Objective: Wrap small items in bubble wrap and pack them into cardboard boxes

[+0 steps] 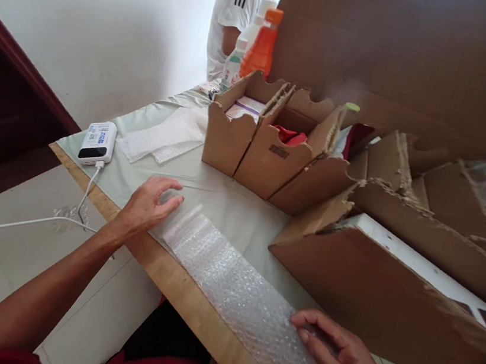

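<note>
A long strip of bubble wrap (pixel 238 286) lies flat along the front edge of the table, its far left end folded over or rolled. Just beyond that end, my left hand (pixel 148 205) hovers low over the table with thumb and fingers apart, holding nothing. At the strip's right side is my right hand (pixel 339 353). Its thumb and forefinger touch or nearly touch the wrap's edge, with a gap between them. The other fingers of the right hand are curled and partly hidden.
Cardboard bins (pixel 293 159) stand in a row behind, some with packets inside. A larger cardboard box (pixel 371 294) fills the right. White sheets (pixel 166 133) and a white power bank (pixel 97 143) with a cable lie left. An orange bottle (pixel 261 47) and a person (pixel 233 16) are farther back.
</note>
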Action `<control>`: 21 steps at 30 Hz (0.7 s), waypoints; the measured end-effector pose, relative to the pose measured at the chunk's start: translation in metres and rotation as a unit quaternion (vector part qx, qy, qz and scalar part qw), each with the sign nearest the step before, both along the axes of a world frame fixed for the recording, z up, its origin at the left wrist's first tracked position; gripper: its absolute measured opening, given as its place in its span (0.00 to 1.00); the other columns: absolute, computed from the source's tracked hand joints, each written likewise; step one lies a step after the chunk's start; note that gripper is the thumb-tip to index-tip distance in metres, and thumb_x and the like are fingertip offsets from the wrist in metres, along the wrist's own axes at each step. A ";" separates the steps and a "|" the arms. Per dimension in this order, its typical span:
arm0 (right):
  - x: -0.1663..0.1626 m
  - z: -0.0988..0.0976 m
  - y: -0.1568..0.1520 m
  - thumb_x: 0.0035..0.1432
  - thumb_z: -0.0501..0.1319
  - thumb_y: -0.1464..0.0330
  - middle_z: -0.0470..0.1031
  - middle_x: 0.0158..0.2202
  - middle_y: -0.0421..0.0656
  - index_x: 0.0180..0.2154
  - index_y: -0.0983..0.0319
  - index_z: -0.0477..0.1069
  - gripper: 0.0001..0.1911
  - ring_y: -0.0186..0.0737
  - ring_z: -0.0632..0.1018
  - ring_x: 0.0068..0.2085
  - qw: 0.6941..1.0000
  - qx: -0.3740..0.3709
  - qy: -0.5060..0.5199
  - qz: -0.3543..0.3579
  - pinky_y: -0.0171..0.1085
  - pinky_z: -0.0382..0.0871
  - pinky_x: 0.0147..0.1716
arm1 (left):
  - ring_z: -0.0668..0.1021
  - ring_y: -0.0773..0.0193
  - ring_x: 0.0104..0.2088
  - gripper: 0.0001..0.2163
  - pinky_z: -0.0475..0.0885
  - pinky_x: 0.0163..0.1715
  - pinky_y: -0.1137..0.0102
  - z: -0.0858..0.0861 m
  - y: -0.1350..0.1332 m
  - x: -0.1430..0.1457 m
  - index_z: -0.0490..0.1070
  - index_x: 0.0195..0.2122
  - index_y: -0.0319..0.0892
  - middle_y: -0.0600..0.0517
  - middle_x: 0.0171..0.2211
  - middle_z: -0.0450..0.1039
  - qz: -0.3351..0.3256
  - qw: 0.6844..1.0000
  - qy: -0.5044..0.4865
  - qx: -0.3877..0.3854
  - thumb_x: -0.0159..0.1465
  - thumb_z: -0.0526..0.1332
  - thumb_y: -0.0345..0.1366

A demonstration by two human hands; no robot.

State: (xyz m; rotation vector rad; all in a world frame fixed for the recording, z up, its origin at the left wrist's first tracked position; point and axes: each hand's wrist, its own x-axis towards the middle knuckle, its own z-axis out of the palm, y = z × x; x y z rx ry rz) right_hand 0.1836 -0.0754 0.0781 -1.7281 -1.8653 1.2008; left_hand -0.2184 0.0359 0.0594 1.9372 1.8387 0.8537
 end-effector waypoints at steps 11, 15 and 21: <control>0.030 -0.002 -0.033 0.61 0.57 0.63 0.83 0.39 0.45 0.37 0.54 0.84 0.15 0.43 0.83 0.39 0.997 0.077 0.003 -0.029 0.38 0.77 0.38 | 0.80 0.45 0.43 0.23 0.72 0.46 0.54 -0.017 -0.057 0.070 0.73 0.54 0.50 0.45 0.40 0.80 -0.103 0.986 0.130 -0.016 0.57 0.60 0.49; 0.048 0.000 -0.043 0.61 0.56 0.67 0.83 0.38 0.44 0.36 0.54 0.84 0.16 0.42 0.83 0.39 0.994 0.101 -0.013 -0.038 0.38 0.77 0.39 | 0.82 0.50 0.34 0.23 0.73 0.36 0.59 -0.021 -0.053 0.086 0.72 0.55 0.48 0.49 0.32 0.80 -0.107 0.987 0.095 -0.077 0.60 0.52 0.42; 0.097 0.002 -0.075 0.62 0.58 0.59 0.83 0.43 0.46 0.36 0.53 0.84 0.15 0.46 0.83 0.44 0.974 0.159 -0.087 -0.132 0.42 0.78 0.45 | 0.82 0.52 0.34 0.22 0.74 0.33 0.61 -0.016 -0.048 0.100 0.72 0.53 0.49 0.49 0.35 0.80 -0.154 0.984 0.051 -0.071 0.58 0.53 0.43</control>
